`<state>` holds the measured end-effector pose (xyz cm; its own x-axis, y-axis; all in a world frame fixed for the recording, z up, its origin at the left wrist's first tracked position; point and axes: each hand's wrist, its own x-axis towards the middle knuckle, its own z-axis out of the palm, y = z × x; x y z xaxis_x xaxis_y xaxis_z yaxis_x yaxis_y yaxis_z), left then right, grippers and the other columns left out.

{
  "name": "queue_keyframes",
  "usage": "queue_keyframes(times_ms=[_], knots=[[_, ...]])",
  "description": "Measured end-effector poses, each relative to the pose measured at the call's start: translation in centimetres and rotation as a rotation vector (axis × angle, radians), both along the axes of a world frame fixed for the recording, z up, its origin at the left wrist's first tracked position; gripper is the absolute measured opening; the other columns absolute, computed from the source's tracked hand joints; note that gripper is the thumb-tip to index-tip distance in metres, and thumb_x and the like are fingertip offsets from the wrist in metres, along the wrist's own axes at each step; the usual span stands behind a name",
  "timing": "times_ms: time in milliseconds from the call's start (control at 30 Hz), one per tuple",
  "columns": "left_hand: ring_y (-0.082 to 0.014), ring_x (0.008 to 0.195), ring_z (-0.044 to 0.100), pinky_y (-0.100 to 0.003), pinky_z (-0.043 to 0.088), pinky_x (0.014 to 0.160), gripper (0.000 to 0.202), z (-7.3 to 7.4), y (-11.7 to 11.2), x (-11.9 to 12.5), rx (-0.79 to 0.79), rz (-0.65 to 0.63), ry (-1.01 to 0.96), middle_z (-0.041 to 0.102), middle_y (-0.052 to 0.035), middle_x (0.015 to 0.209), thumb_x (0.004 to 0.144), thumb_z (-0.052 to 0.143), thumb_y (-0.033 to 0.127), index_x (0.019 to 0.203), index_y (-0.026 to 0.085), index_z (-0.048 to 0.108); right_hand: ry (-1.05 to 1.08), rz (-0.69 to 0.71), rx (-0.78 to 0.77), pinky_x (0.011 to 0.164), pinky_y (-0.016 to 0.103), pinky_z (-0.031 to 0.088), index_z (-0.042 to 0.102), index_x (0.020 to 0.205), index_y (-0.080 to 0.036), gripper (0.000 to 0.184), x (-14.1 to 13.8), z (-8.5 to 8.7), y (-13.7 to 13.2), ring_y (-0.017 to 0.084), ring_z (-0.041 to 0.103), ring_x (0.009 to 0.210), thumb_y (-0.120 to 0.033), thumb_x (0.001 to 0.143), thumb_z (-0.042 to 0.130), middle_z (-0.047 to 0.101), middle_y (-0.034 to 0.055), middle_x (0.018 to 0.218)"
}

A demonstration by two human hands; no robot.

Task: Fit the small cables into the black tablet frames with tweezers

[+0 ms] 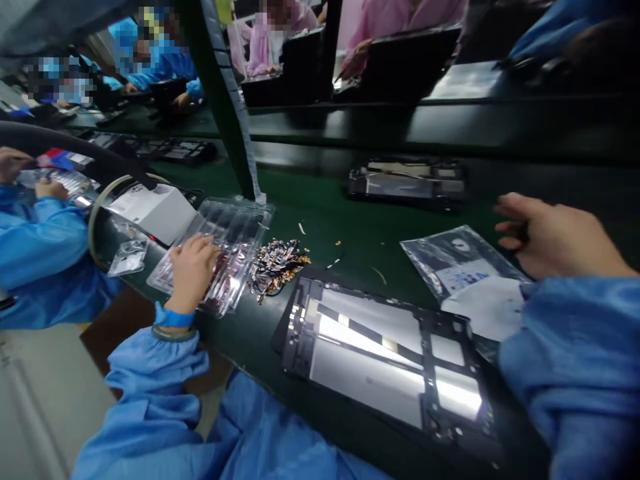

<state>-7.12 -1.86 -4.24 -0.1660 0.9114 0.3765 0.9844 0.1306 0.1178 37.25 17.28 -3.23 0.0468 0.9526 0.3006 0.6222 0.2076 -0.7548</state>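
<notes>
My left hand [193,270] rests on a clear plastic tray [235,230], its fingers curled down onto the small parts in it; what they pinch is hidden. A heap of small metal and flex parts [277,263] lies just right of the tray. An open tablet frame [385,353] with shiny inner plates lies in front of me. My right hand [553,237] hovers at the right above a clear plastic bag [457,263], fingers loosely curled and partly blurred, with something dark by the thumb.
The green conveyor belt [350,227] carries another tablet frame [407,183] farther back. A white box [157,210] stands left of the tray. A co-worker's blue sleeves [40,247] are at the left. Other people in blue and pink coats sit beyond.
</notes>
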Motion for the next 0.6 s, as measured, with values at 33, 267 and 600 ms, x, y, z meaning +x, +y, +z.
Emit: queue_keyframes(times_ms=[33, 267, 600], knots=[[-0.0340, 0.124, 0.048, -0.057, 0.029, 0.097, 0.022, 0.2, 0.1, 0.3, 0.075, 0.013, -0.047, 0.065, -0.0139, 0.116, 0.091, 0.045, 0.027, 0.089, 0.019, 0.065, 0.012, -0.030, -0.031, 0.043, 0.032, 0.027, 0.066, 0.086, -0.004, 0.050, 0.0, 0.2, -1.5, 0.014, 0.055, 0.049, -0.050, 0.087, 0.047, 0.063, 0.0139, 0.068], [-0.0137, 0.054, 0.060, -0.028, 0.049, 0.059, 0.023, 2.0, -0.1, 10.4, -0.055, -0.108, -1.342, 0.059, 0.0032, 0.060, 0.080, 0.059, 0.040, 0.088, 0.018, 0.058, -0.189, 0.509, 0.267, 0.064, 0.028, 0.052, 0.068, 0.094, -0.018, 0.016, -5.7, 1.8, -12.9, 0.018, 0.066, 0.077, -0.026, 0.087, 0.056, 0.070, 0.0059, 0.087], [-0.0097, 0.057, 0.053, -0.021, 0.043, 0.059, 0.027, 1.5, -1.2, 18.1, -0.400, -0.335, -1.497, 0.054, 0.0025, 0.060, 0.080, 0.050, 0.020, 0.102, 0.013, 0.064, -0.407, 0.633, 0.631, 0.075, 0.030, 0.053, 0.064, 0.106, -0.007, 0.021, -10.1, -0.4, -16.7, 0.021, 0.067, 0.088, -0.011, 0.088, 0.056, 0.070, 0.0120, 0.104]])
